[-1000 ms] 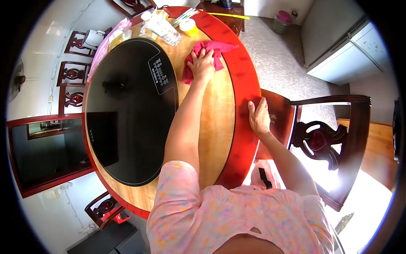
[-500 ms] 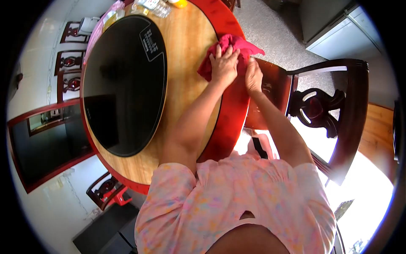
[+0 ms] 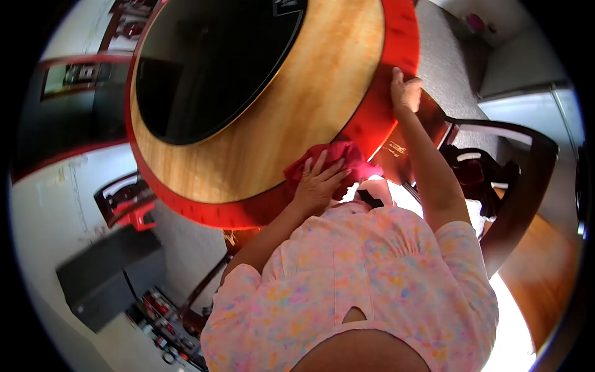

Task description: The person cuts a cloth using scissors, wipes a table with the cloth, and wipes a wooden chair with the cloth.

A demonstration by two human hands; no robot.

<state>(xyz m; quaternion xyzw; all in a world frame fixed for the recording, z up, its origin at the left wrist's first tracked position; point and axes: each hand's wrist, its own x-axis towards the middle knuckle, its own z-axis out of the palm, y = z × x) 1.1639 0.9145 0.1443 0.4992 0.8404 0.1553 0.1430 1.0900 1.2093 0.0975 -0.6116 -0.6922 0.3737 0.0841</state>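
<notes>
My left hand (image 3: 317,185) lies with its fingers spread over a crumpled red cloth (image 3: 347,156) at the near edge of a round table (image 3: 334,74). Part of the cloth hangs past the red rim. Farther right, my right hand (image 3: 407,94) grips the table's red rim, with one digit on top and the other fingers curled at the edge. A dark glass turntable (image 3: 211,68) sits on the wood-patterned middle of the table, away from both hands.
A dark wooden chair (image 3: 539,146) stands close on my right, its seat beside the rim. Another chair (image 3: 121,195) with a red stool (image 3: 136,217) is beyond the table at left. A dark grey cabinet (image 3: 108,273) stands at lower left.
My left hand and the cloth have moved along the rim towards my body. My right hand has left the cloth and now holds the rim farther out. The view has shifted.
</notes>
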